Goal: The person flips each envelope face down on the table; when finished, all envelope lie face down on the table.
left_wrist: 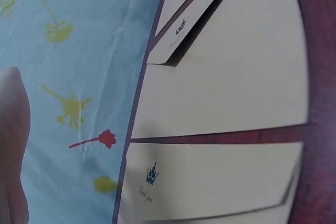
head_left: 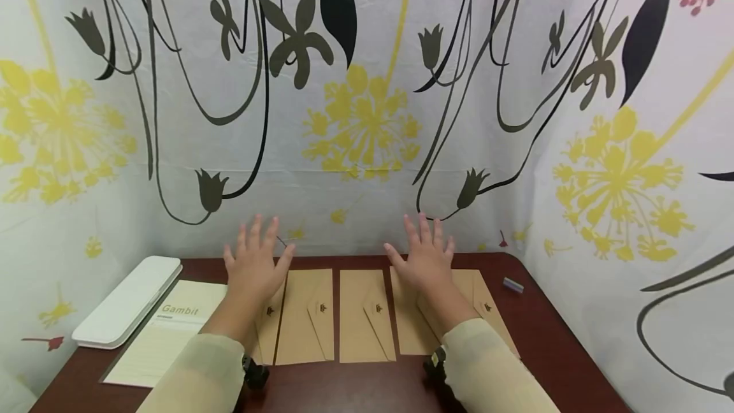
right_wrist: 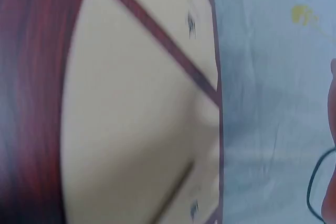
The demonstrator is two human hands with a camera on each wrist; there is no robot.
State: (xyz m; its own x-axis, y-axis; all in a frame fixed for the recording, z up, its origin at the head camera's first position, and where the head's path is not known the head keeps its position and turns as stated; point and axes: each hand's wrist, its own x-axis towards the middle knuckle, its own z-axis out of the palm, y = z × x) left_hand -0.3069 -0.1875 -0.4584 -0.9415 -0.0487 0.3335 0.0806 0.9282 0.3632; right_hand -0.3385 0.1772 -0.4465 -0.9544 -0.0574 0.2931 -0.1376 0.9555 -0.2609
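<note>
Row of tan paper crown-printed envelopes [head_left: 367,317] near back edge of dark-red wooden table [head_left: 344,391]. Left hand [head_left: 255,271], right hand [head_left: 427,264] above, fingers spread, gripping nothing. Risk: low pale-beige sleeve [head_left: 493,365] could snag a flap, skewing the row.

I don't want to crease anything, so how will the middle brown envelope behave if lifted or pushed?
The middle envelope looks like thin paper, so it's probably light and somewhat bendy. It lies flat on the tabletop, so a push would likely slide it. Its flap shows an edge that might catch.
</note>
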